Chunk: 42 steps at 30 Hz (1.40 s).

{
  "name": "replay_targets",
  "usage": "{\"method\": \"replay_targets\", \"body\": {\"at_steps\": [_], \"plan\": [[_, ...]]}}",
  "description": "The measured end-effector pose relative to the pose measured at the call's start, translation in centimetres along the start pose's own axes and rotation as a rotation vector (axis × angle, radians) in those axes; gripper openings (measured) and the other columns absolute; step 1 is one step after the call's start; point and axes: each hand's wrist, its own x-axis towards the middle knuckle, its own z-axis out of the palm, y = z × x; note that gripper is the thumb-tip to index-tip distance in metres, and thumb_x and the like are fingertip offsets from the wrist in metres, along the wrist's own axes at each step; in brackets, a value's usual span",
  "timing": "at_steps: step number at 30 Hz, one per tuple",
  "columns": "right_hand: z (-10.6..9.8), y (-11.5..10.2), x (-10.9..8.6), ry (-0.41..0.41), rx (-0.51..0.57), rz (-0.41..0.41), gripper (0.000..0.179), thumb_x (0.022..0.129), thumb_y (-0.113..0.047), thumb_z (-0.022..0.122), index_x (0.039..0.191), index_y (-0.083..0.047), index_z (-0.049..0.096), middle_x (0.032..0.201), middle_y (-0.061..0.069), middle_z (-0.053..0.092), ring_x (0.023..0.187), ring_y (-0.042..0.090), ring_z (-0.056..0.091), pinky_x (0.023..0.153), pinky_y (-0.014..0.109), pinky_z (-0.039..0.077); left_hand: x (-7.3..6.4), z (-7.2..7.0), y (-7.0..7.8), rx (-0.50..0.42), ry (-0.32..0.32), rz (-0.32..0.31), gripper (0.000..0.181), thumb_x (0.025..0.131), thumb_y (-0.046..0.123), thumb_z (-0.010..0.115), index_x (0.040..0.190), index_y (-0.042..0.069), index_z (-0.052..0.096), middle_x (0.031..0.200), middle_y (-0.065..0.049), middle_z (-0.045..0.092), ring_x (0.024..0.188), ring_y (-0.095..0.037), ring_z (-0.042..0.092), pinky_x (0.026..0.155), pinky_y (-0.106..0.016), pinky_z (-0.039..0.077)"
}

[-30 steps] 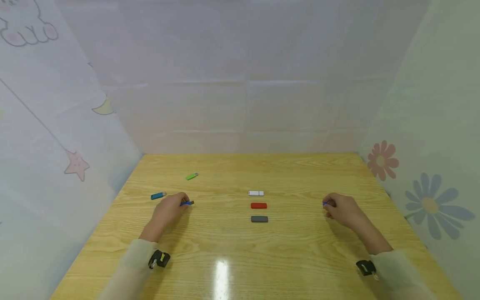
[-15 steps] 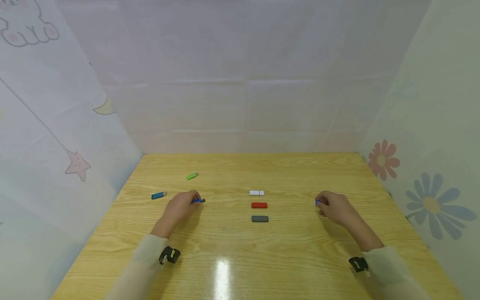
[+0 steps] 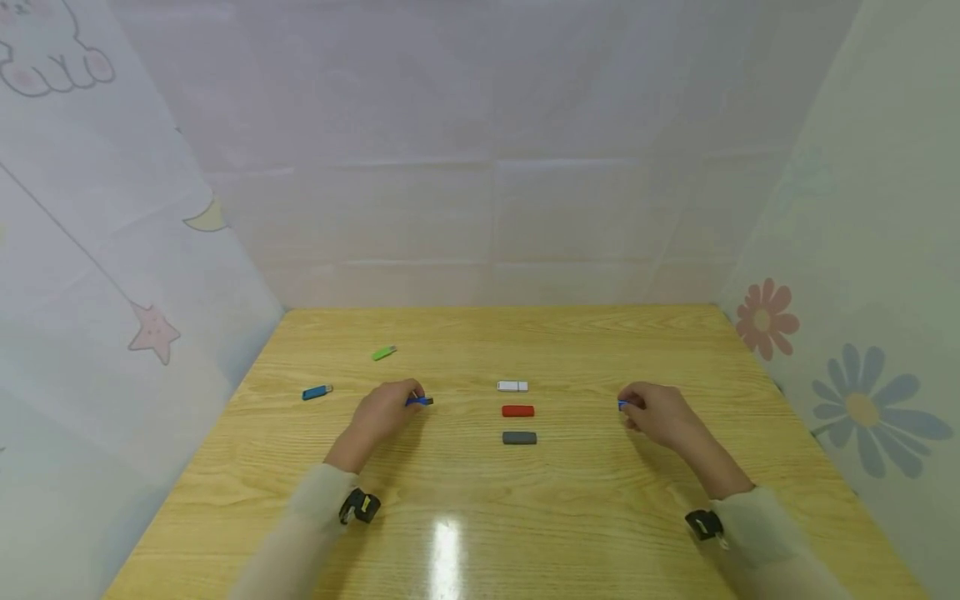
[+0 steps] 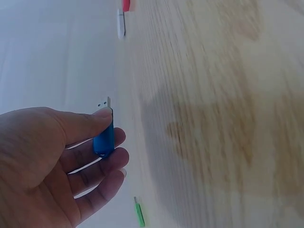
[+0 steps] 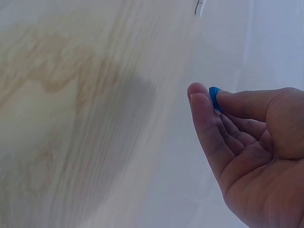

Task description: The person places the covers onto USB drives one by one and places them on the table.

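Note:
My left hand (image 3: 384, 410) pinches a blue USB stick (image 4: 104, 140) between thumb and fingers, its bare metal plug pointing away from the palm, toward the table's middle. Over the right half of the table, my right hand (image 3: 660, 412) pinches a small blue cap (image 5: 214, 98) between thumb and fingertips; most of it shows past the thumb tip. Both hands are raised above the wood, with shadows below them. Between the hands lie a white USB stick (image 3: 512, 387), a red USB stick (image 3: 517, 411) and a grey USB stick (image 3: 519, 438), stacked in a column.
A green USB stick (image 3: 384, 353) lies at the back left of the wooden table (image 3: 585, 517). Left of my left hand is a darker blue USB stick (image 3: 317, 392) with its plug showing. Cloth-covered walls rise behind and at both sides.
Both hands have moved inward toward the middle, the left going right with the blue USB stick and the right going left with the blue cap. The sticks on the table stay put.

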Motion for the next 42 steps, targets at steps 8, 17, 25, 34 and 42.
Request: {"method": "replay_targets", "body": {"at_steps": [8,17,25,34,42], "plan": [[0.8,-0.8,0.6,-0.004,-0.003,-0.011,0.025,0.102,-0.007,0.058,0.122,0.008,0.062,0.102,0.017,0.069,0.082,0.020,0.069,0.069,0.034,0.058,0.4,0.5,1.4,-0.002,0.004,0.030,0.016,0.096,0.021,0.072,0.111,0.014,0.070,0.106,-0.003,0.074,0.097,-0.024,0.070,0.081,-0.042,0.058],[1.4,-1.6,1.1,0.004,0.004,-0.048,0.024,0.101,-0.006,0.059,0.121,0.007,0.063,0.101,0.016,0.069,0.083,0.024,0.071,0.067,0.032,0.057,0.6,0.9,2.5,0.022,-0.004,0.064,0.019,0.097,0.022,0.070,0.114,0.013,0.070,0.108,-0.004,0.074,0.099,-0.023,0.071,0.081,-0.040,0.058],[2.1,-2.0,1.5,0.008,-0.021,-0.069,0.023,0.101,-0.008,0.060,0.119,0.005,0.064,0.098,0.015,0.070,0.080,0.023,0.071,0.066,0.034,0.056,1.1,1.3,3.5,0.029,-0.003,0.112,0.018,0.097,0.022,0.071,0.113,0.013,0.070,0.107,-0.003,0.074,0.097,-0.022,0.071,0.080,-0.038,0.058],[2.5,-2.8,1.5,0.007,-0.019,-0.097,0.022,0.101,-0.009,0.062,0.119,0.004,0.065,0.096,0.012,0.072,0.078,0.024,0.070,0.066,0.034,0.056,1.6,1.6,5.0,-0.003,-0.029,0.109,0.019,0.099,0.024,0.068,0.115,0.014,0.069,0.110,-0.004,0.074,0.101,-0.023,0.071,0.081,-0.039,0.058],[3.0,-3.3,1.9,0.019,-0.004,-0.106,0.023,0.101,-0.011,0.061,0.119,0.003,0.065,0.097,0.013,0.072,0.077,0.024,0.071,0.063,0.032,0.054,2.1,2.1,5.8,0.018,-0.035,0.137,0.018,0.099,0.024,0.069,0.114,0.015,0.069,0.108,-0.003,0.074,0.099,-0.020,0.070,0.080,-0.036,0.058]]}}
